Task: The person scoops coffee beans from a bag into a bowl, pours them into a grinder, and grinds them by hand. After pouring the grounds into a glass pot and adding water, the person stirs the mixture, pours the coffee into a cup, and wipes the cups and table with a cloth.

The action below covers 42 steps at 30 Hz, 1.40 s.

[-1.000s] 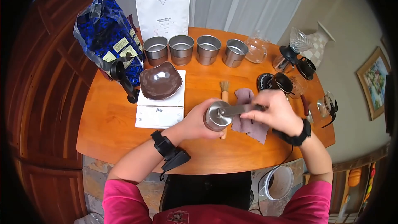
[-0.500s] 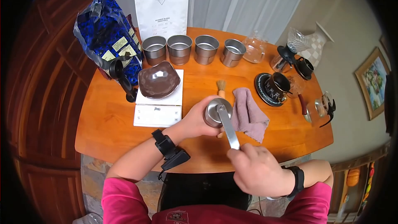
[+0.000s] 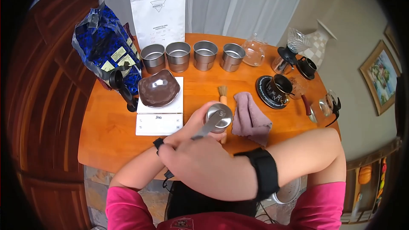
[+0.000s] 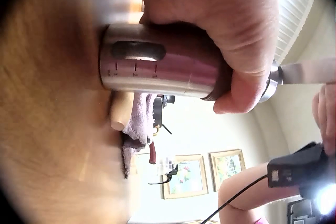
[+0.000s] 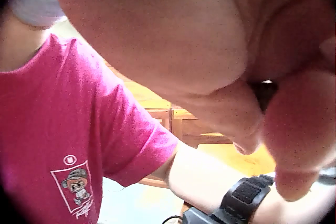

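Note:
My left hand [image 3: 191, 128] wraps around a steel manual coffee grinder [image 4: 173, 72], which stands upright on the table in the left wrist view. Level marks and a dark window show on its lower body. From its round lid a flat metal crank [image 3: 208, 127] points back toward the body and to the left. My right hand [image 3: 208, 166] grips the crank's end, hiding the knob, and its forearm crosses in front of me. In the right wrist view its curled fingers [image 5: 304, 124] close around something dark. A wooden-handled brush [image 3: 223, 91] lies just behind the grinder.
A mauve towel [image 3: 251, 121] lies right of the grinder. To the left, a brown dish [image 3: 158, 88] sits on a white scale [image 3: 159, 124]. Several steel cups [image 3: 178, 57] line the back, before coffee bags [image 3: 157, 12]. A black cup [image 3: 280, 87] and glassware stand at right.
My right hand has swung the crank around from the grinder's right side, through the front, to the front left. The left hand keeps its hold on the grinder. The head view has shifted slightly.

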### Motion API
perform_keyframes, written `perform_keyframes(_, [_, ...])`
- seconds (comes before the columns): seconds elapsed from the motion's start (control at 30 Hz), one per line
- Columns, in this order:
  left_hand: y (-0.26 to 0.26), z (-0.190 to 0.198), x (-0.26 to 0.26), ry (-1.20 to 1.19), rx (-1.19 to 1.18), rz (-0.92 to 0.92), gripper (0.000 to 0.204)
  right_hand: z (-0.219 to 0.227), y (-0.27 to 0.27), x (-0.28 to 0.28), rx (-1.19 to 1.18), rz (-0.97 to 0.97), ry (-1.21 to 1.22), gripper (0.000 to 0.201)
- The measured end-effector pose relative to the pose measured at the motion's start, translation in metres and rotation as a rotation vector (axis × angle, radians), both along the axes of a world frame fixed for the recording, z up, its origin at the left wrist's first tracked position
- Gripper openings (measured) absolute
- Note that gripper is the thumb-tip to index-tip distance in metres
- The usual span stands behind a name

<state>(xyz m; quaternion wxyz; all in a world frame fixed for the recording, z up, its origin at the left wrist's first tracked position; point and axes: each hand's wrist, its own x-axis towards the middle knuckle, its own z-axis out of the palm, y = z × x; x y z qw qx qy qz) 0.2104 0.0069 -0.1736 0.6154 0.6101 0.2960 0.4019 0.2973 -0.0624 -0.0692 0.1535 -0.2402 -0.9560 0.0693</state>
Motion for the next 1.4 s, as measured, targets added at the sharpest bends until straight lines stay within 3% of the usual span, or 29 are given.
perform_keyframes(0.03, [-0.004, 0.007, 0.0, 0.01, -0.063, 0.018, 0.059, 0.001, 0.009, -0.006, -0.021, 0.04, 0.022, 0.019])
perform_keyframes(0.07, [-0.008, 0.012, -0.001, 0.013, -0.099, 0.016, 0.057, 0.005, 0.019, -0.012, -0.072, 0.053, -0.11, 0.019])
perform_keyframes(0.27, [-0.005, 0.004, -0.007, 0.074, -0.069, -0.134, 0.05, -0.001, 0.069, -0.046, 0.411, -0.084, -0.073, 0.011])
perform_keyframes(0.37, [0.002, -0.002, -0.007, 0.154, 0.029, -0.147, 0.046, 0.032, 0.096, -0.041, 0.142, 0.063, -0.436, 0.011])
perform_keyframes(0.4, [0.003, -0.005, -0.006, 0.17, 0.051, -0.137, 0.045, 0.04, 0.099, -0.04, 0.111, 0.04, -0.464, 0.011])
perform_keyframes(0.43, [0.002, -0.004, -0.003, 0.215, 0.23, -0.062, 0.04, 0.045, 0.104, -0.039, 0.085, -0.004, -0.52, 0.013])
perform_keyframes(0.5, [0.001, -0.003, 0.0, 0.028, 0.155, -0.053, 0.053, 0.053, 0.115, -0.038, 0.032, -0.093, -0.631, 0.017])
perform_keyframes(0.57, [-0.003, -0.003, -0.001, 0.048, 0.132, 0.035, 0.066, 0.054, 0.134, -0.022, 0.04, -0.115, -0.644, 0.013])
perform_keyframes(0.6, [-0.003, -0.003, -0.002, 0.048, 0.107, 0.032, 0.068, 0.048, 0.147, -0.015, -0.086, -0.271, -0.624, 0.016])
perform_keyframes(0.73, [-0.004, -0.003, -0.003, 0.056, 0.087, 0.009, 0.073, 0.022, 0.191, 0.055, 0.083, -0.247, -0.576, 0.011])
perform_keyframes(0.8, [-0.001, -0.007, -0.006, 0.055, 0.102, 0.028, 0.074, 0.021, 0.202, 0.102, 0.144, -0.588, -0.488, 0.012])
perform_keyframes(0.83, [0.002, -0.01, -0.009, 0.048, 0.104, 0.063, 0.075, 0.036, 0.187, 0.117, 0.059, -0.581, -0.51, 0.013])
perform_keyframes(0.9, [0.006, -0.011, -0.012, 0.031, 0.103, 0.099, 0.076, 0.017, 0.194, 0.156, -0.023, -0.518, -0.414, 0.013])
perform_keyframes(1.03, [0.01, -0.01, -0.004, -0.028, 0.066, 0.043, 0.073, 0.023, 0.157, 0.139, 0.123, -0.341, -0.068, 0.02])
perform_keyframes(1.07, [0.008, -0.011, -0.003, -0.038, 0.047, 0.023, 0.072, 0.03, 0.153, 0.129, 0.089, -0.318, -0.093, 0.033])
perform_keyframes(1.17, [0.005, -0.007, -0.003, -0.053, -0.006, -0.042, 0.069, 0.033, 0.146, 0.098, 0.28, 0.118, 0.057, 0.032])
perform_keyframes(1.27, [0.005, -0.007, -0.006, -0.062, -0.015, -0.074, 0.066, 0.026, 0.149, 0.088, 0.179, 0.334, -0.064, 0.03])
perform_keyframes(1.4, [0.003, -0.005, -0.005, -0.117, -0.054, -0.097, 0.069, 0.029, 0.155, 0.091, 0.067, 0.33, -0.089, 0.029])
